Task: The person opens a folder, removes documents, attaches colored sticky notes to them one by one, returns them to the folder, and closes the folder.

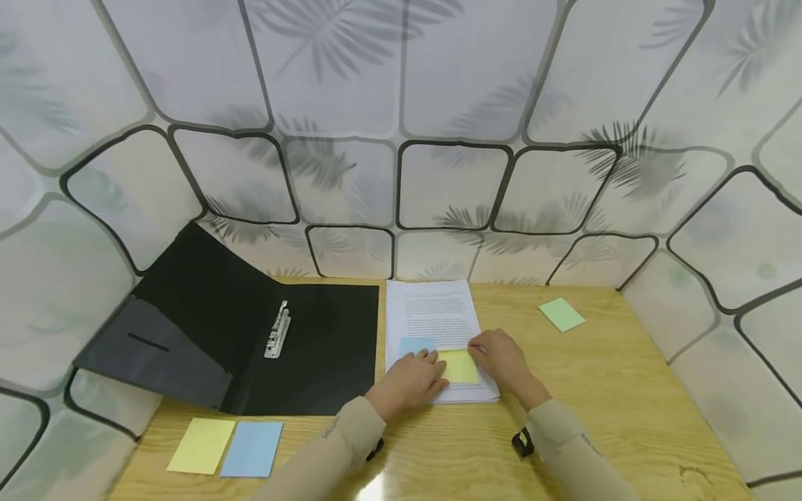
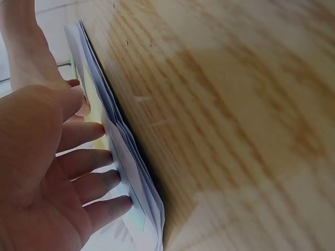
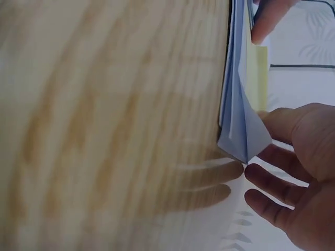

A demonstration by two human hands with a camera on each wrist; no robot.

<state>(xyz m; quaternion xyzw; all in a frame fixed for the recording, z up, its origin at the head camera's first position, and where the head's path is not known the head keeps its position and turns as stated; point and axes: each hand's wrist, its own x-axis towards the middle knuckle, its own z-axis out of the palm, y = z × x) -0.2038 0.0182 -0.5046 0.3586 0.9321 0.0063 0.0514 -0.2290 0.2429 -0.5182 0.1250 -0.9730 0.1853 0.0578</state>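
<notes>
A stack of printed paper sheets (image 1: pixel 438 299) lies on the table, with a yellow sticky note (image 1: pixel 460 369) and a blue sticky note (image 1: pixel 415 344) on its lower part. My left hand (image 1: pixel 410 381) rests on the stack with its fingers stretched out, covering part of the blue note and reaching the yellow one's left edge. In the left wrist view, the fingertips of that left hand (image 2: pixel 68 178) touch the top sheet. My right hand (image 1: pixel 501 358) pinches the yellow note near its upper right corner. From the right wrist, the right hand's (image 3: pixel 309 162) fingertips are partly hidden by the paper edge.
To the left lies an open black binder (image 1: pixel 332 348) with a metal clip (image 1: pixel 278 332), its cover leaning on the patterned curtain. Yellow (image 1: pixel 200 445) and blue (image 1: pixel 252 449) note pads sit at the front left. A green sticky pad (image 1: pixel 562 314) lies at the back right.
</notes>
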